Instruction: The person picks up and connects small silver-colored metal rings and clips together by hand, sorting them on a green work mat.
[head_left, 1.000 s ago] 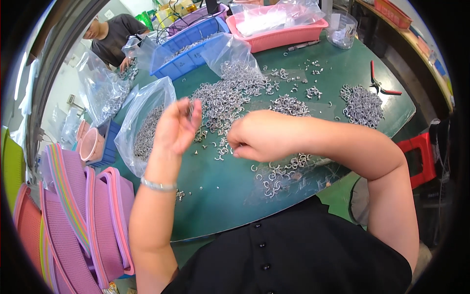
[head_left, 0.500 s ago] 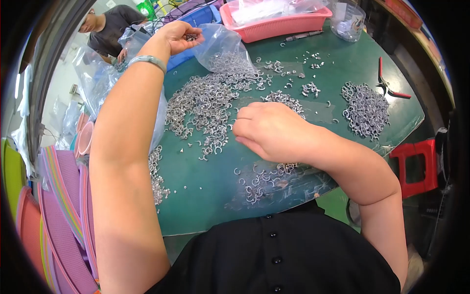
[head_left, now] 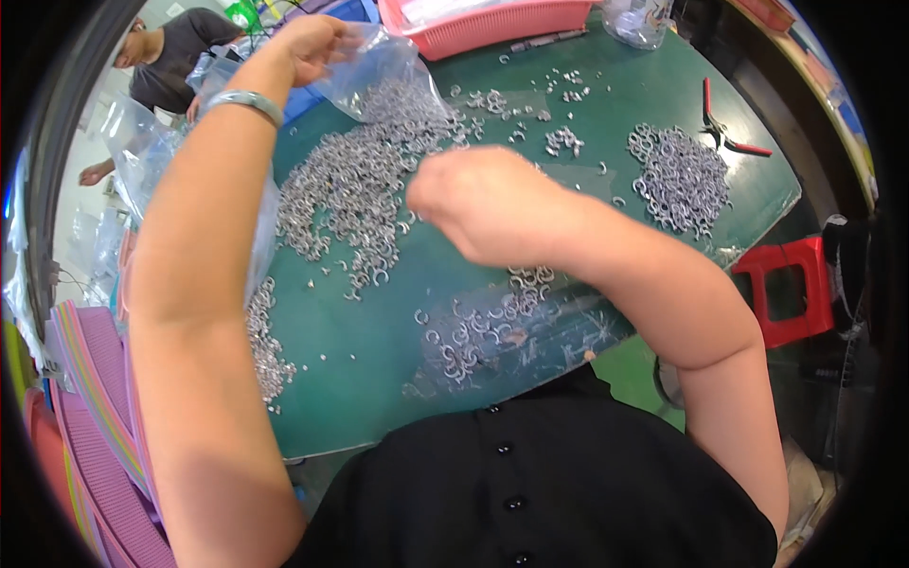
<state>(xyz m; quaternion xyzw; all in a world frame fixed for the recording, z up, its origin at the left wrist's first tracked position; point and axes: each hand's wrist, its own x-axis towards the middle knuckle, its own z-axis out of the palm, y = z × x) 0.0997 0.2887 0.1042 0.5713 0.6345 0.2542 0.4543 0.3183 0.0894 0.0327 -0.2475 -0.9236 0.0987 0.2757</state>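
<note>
the biggest change across the last second is in the left arm: a second ago the left hand (head_left: 312,43) hovered low beside the heap, fingers up, and it has since swung far out across the green desk (head_left: 379,369) to the back edge, where its fingers now pinch the mouth of a clear plastic bag (head_left: 383,71) partly filled with metal pieces. the right hand (head_left: 478,204) has barely shifted; it sits curled, knuckles up, at the near edge of the large loose heap of small silver c-shaped metal rings (head_left: 350,189), and whether anything is held under the fingers cannot be told. judging by this, the work looks to be at a bagging moment, with the bag being held open or pulled toward the heap rather than rings being picked one by one. the desk is round-edged and covered in green matting; a second, tidier pile of rings (head_left: 682,175) lies at the right, well apart from the main heap, and a thin scatter of rings (head_left: 478,327) lies close to the person's black buttoned shirt (head_left: 530,492). red-handled pliers (head_left: 724,128) rest near the far right rim, a pink plastic basket (head_left: 492,19) stands at the back, and a red stool (head_left: 791,293) is below the desk. at the left stand stacked pink and purple trays (head_left: 90,398), and another person in a dark shirt (head_left: 175,57) works beyond.
</note>
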